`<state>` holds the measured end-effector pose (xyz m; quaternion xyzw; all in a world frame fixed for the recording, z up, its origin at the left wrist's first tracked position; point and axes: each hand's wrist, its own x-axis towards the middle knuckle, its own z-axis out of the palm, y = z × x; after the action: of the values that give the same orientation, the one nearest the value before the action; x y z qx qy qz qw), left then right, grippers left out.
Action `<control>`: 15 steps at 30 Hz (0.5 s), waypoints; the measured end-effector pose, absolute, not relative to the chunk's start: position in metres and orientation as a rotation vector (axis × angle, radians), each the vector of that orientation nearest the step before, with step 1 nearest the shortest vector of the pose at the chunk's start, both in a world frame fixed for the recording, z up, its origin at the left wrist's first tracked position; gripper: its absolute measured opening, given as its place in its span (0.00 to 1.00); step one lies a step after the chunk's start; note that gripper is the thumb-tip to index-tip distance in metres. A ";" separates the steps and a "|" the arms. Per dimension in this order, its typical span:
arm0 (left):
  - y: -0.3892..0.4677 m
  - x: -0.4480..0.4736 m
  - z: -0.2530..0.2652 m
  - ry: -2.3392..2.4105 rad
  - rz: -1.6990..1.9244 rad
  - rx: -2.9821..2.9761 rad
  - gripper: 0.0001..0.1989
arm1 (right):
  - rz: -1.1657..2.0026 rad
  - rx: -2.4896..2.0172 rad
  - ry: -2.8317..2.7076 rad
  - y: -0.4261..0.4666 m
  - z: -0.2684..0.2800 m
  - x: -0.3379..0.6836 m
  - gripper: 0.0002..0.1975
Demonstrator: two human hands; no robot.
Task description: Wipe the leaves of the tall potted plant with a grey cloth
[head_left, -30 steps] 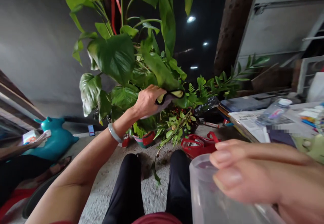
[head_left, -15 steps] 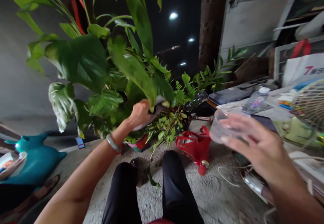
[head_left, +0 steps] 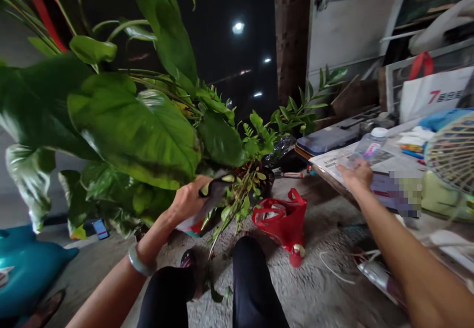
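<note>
My left hand, a pale bangle on its wrist, is closed around a grey cloth just under the tip of a large green leaf. Whether the fingers also pinch the leaf is hidden. Far to the right, my right hand reaches over the table's near edge. Its fingers are around a clear plastic container, faint against the newspaper. Just behind that hand stands a clear bottle with a white cap.
A red bag sits on the concrete floor between plants and table. A fan and white shopping bag stand on the right. At left are a teal animal-shaped seat and a phone. Stems trail near my knees.
My right hand has moved away from me with the clear container, down to the table. My left hand is slightly lower and further left, still with the cloth. The view has shifted right.
</note>
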<state>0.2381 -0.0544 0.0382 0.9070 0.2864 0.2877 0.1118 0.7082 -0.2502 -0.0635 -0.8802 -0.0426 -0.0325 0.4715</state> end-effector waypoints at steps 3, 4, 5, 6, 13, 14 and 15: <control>-0.066 0.234 0.032 0.589 0.640 2.634 0.12 | -0.077 -2.188 -0.116 -0.245 -0.073 0.712 0.32; -0.073 0.233 0.037 0.533 0.719 2.627 0.12 | -0.075 -2.198 -0.115 -0.243 -0.075 0.713 0.33; -0.078 0.234 0.042 0.504 0.848 2.626 0.13 | -0.072 -2.209 -0.112 -0.243 -0.077 0.714 0.34; -0.082 0.236 0.048 0.502 1.003 2.626 0.14 | -0.070 -2.217 -0.109 -0.242 -0.078 0.714 0.34; -0.059 0.253 0.017 0.735 0.969 2.626 0.15 | -0.107 -2.231 -0.146 -0.249 -0.079 0.707 0.33; -0.058 0.250 0.009 0.730 0.808 2.602 0.14 | -0.143 -2.226 -0.177 -0.252 -0.078 0.705 0.32; -0.060 0.244 0.003 0.723 0.689 2.560 0.14 | -0.179 -2.218 -0.207 -0.257 -0.076 0.702 0.31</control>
<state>0.2441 -0.0604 0.0026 0.9136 0.2580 0.2459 0.1958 0.7024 -0.2566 -0.0765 -0.8922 -0.0834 -0.0719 0.4380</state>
